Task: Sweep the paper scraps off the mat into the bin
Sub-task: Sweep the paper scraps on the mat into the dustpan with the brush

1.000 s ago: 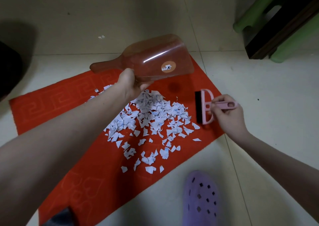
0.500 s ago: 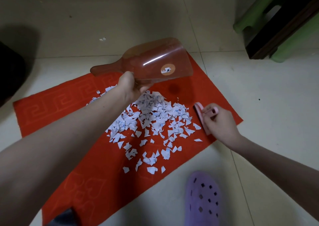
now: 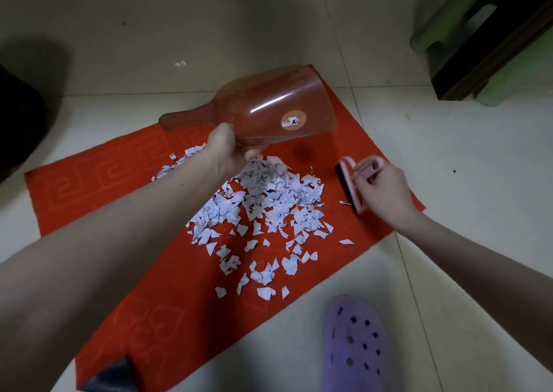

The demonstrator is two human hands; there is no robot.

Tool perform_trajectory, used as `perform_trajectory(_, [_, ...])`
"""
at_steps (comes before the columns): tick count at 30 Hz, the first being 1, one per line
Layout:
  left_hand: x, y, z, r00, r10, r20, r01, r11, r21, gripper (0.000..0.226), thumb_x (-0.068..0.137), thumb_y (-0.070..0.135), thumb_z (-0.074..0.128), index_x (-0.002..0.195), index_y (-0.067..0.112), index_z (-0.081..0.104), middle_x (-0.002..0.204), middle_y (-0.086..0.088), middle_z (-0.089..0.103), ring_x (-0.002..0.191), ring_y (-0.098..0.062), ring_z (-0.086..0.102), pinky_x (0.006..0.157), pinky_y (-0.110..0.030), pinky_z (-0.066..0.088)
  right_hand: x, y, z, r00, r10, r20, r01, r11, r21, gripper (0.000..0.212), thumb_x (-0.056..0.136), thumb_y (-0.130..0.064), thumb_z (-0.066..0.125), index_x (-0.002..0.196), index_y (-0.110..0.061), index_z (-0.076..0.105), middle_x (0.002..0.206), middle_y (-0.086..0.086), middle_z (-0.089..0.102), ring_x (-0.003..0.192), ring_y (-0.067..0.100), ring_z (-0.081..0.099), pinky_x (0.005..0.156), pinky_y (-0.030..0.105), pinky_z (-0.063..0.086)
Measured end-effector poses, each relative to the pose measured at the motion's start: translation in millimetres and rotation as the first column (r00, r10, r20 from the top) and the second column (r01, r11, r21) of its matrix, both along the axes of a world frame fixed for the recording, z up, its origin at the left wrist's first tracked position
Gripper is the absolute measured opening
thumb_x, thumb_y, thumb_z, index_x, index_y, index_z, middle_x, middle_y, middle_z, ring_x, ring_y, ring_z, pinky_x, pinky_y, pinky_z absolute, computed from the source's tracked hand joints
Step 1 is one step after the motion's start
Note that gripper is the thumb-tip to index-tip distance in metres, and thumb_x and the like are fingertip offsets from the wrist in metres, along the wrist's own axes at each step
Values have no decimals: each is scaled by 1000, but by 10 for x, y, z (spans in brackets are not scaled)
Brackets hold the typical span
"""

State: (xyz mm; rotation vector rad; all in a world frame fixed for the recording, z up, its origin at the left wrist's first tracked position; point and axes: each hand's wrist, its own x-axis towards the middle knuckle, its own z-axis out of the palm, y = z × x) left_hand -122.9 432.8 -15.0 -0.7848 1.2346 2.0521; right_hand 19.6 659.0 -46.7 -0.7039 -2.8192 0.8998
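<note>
A red mat [image 3: 89, 188] lies on the tiled floor with a pile of white paper scraps [image 3: 269, 209] spread over its middle. My left hand [image 3: 230, 152] holds a translucent reddish dustpan [image 3: 269, 110] by its rim, raised above the far edge of the pile with its handle pointing left. My right hand [image 3: 383, 191] grips a small pink brush [image 3: 353, 185] by its handle at the mat's right edge. The brush's dark bristles face the pile and touch the mat just right of the scraps. No bin is recognisable in view.
A purple clog [image 3: 353, 343] is on the floor near the mat's front edge. Green stools [image 3: 454, 17] and a dark wooden piece stand at the far right. Two stray scraps [image 3: 180, 63] lie on the tiles beyond the mat. A dark shape [image 3: 18, 116] sits at the left edge.
My right hand turned the pink brush and set it back upright by the pile's right side. The dustpan stayed raised, shifting only slightly.
</note>
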Motion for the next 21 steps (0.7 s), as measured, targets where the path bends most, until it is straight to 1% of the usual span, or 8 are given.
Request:
perform_trajectory(3, [8,11,-20,1000,-12,-2,12,1000,-6,31,100,9,26,103,3,56,97,-17,68,91,-30,68,78,-42,58,-4,-189,-8,991,132,20,-130,989,-65,10,86,-12,57,87,-19,63,66,0,62,54,18,57,53,34,43])
perform_trajectory(5, [5,8,-26,1000,-8,7,8,1000,5,31,100,10,26,100,2,56,96,-18,68,89,-30,69,76,-41,58,-26,-263,70,989,135,-58,-144,972,-187,16,84,-4,58,88,-19,64,70,-4,65,59,17,62,57,34,48])
perform_trajectory(7, [-9,-6,-37,1000,9,9,-10,1000,13,31,100,10,26,101,2,56,100,-18,68,94,-30,68,80,-42,58,-68,-268,153,986,96,-136,-125,966,-226,21,84,-1,59,85,-21,63,72,-11,64,63,14,63,56,27,48])
perform_trajectory(10, [-17,-15,-43,1000,18,7,-18,1000,17,30,100,8,27,101,2,56,100,-18,68,96,-30,68,80,-43,57,-129,-199,232,980,66,-188,-98,981,-165,16,81,-9,59,84,-24,62,71,-5,66,64,22,65,58,36,53])
perform_trajectory(12, [-23,-19,-53,1000,21,8,-21,1000,15,31,100,9,27,109,2,55,105,-18,68,98,-30,68,76,-42,58,-170,-149,224,980,46,-194,-74,987,-141,13,80,-13,58,84,-25,62,71,1,67,65,28,66,59,42,54])
perform_trajectory(16, [-21,-13,-54,1000,11,8,-11,1000,22,33,101,10,26,112,3,56,106,-17,68,95,-30,69,71,-41,59,-305,-121,108,988,75,-138,-88,992,-93,16,76,-27,51,87,-25,63,71,7,69,58,29,62,54,46,52])
perform_trajectory(18, [-5,3,-45,1000,2,10,-2,1000,23,32,101,10,26,103,3,57,99,-17,68,92,-29,68,71,-41,59,-365,-135,55,991,91,-99,-97,993,-61,11,83,-24,53,88,-25,63,71,6,68,58,29,60,53,42,50])
perform_trajectory(21, [2,-4,-45,1000,-2,19,2,1000,9,31,101,11,26,98,3,56,99,-17,68,99,-31,68,76,-40,58,-416,-196,19,986,155,58,-160,983,95,11,90,-28,53,91,-22,62,73,0,62,64,24,56,55,29,35])
